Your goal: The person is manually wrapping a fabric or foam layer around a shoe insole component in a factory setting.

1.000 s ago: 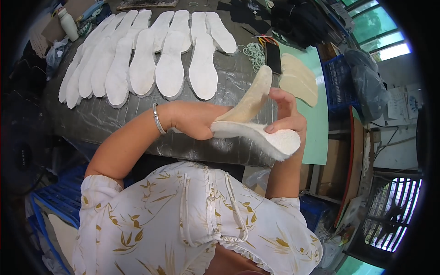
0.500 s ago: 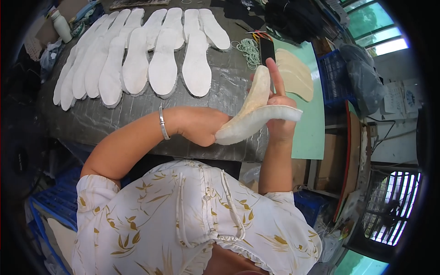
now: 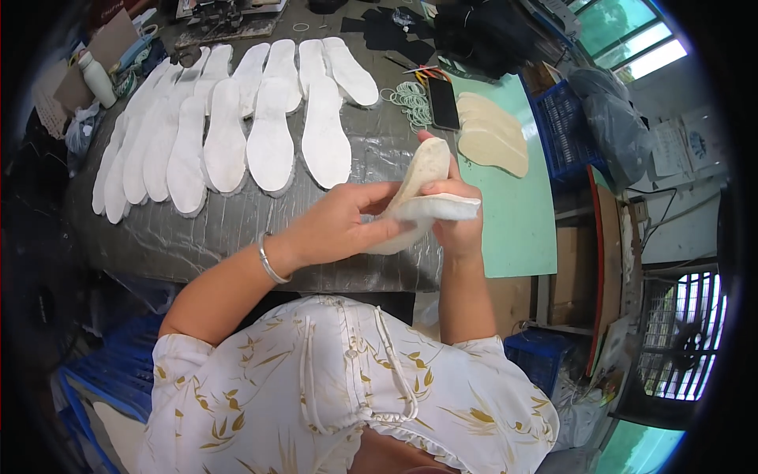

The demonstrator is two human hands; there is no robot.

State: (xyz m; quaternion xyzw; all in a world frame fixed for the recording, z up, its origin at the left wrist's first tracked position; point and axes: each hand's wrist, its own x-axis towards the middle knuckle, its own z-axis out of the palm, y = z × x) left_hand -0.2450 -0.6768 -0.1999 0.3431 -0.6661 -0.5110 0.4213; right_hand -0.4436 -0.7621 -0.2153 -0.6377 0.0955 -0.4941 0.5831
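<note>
Two insole-shaped pieces are held together above the near edge of the table: a cream insole (image 3: 426,164) stands angled upward, and a white fluffy-edged insole (image 3: 446,208) lies across below it. My right hand (image 3: 462,227) grips them from the right, its thumb between the two and its fingers partly hidden behind. At their left end, my left hand (image 3: 324,227) pinches the insoles between thumb and fingers; the lower part there is blurred. Beyond my hands, overlapping white insoles (image 3: 270,146) lie in rows on the dark table (image 3: 237,245).
On the right, a green mat (image 3: 517,237) carries a stack of cream pieces (image 3: 493,138). Beside it lie a black phone (image 3: 444,104) and a bundle of pale green bands (image 3: 412,103). A white bottle (image 3: 96,80) stands far left. Blue crates (image 3: 560,130) flank the table.
My left hand has opened from a closed grip and shifted its hold on the insoles. My right thumb has come down between the pieces. The view has tilted slightly.
</note>
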